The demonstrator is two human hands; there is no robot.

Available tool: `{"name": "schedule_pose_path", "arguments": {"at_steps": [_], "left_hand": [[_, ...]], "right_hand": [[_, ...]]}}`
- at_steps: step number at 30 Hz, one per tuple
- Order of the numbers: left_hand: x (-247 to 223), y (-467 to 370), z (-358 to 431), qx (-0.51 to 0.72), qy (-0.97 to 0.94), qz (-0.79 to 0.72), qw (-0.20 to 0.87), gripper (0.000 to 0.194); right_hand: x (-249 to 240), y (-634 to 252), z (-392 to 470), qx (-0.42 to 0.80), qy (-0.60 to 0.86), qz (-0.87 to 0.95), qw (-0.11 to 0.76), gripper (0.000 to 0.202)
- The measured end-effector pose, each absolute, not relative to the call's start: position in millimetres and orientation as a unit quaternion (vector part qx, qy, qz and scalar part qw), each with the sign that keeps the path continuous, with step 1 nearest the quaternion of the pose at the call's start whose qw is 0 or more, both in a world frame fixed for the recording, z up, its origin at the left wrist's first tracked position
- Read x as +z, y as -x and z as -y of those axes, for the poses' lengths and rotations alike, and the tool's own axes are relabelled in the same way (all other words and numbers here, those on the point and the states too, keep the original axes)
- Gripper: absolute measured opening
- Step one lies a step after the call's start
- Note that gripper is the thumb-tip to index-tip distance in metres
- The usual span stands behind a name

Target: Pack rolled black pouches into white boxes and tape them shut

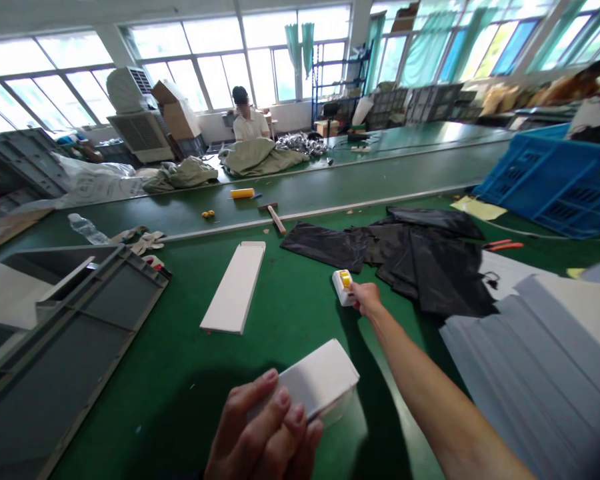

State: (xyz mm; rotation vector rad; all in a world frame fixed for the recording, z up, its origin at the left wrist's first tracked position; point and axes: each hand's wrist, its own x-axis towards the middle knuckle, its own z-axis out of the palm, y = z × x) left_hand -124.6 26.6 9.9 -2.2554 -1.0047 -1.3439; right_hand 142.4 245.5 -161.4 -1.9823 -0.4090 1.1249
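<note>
In the foreground, my left hand (265, 427) is closed around one end of a small white cardboard box (325, 373), tilted above the green table. Something clear shows along the box's lower side; I cannot make out what it is. With my arm stretched forward, my right hand (367, 298) grips the near side of a white tape dispenser (338, 285) with a yellow roll in it. To the left of the dispenser, a long flat white box (236, 287) lies on the table.
A grey crate (105, 327) stands at left. Black plastic bags (420, 260), white sheets (540, 360) and orange-handled pliers (505, 245) lie at right, below a blue crate (555, 177). A hammer (276, 219) rests near the conveyor (180, 217). A person (250, 120) sits beyond.
</note>
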Motion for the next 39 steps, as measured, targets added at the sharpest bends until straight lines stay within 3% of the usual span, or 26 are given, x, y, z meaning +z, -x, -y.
{"name": "schedule_pose_path", "arguments": {"at_steps": [8, 15, 19, 23, 39], "left_hand": [[7, 116, -27, -0.516, 0.762, 0.374, 0.12, 0.017], [12, 113, -29, -0.525, 0.764, 0.361, 0.104, 0.015], [10, 113, -32, -0.546, 0.754, 0.35, 0.102, 0.016], [9, 113, -34, -0.547, 0.752, 0.353, 0.101, 0.016], [7, 114, -41, -0.562, 0.707, 0.428, 0.04, 0.017]], "right_hand": [[-156, -138, -241, 0.511, 0.712, 0.084, 0.474, 0.028], [-170, -129, -206, 0.499, 0.627, 0.074, 0.594, 0.012], [-181, -127, -196, 0.496, 0.603, 0.075, 0.621, 0.009], [-191, -130, -192, 0.508, 0.61, 0.089, 0.601, 0.009], [-192, -159, -200, 0.555, 0.691, 0.259, 0.384, 0.022]]}}
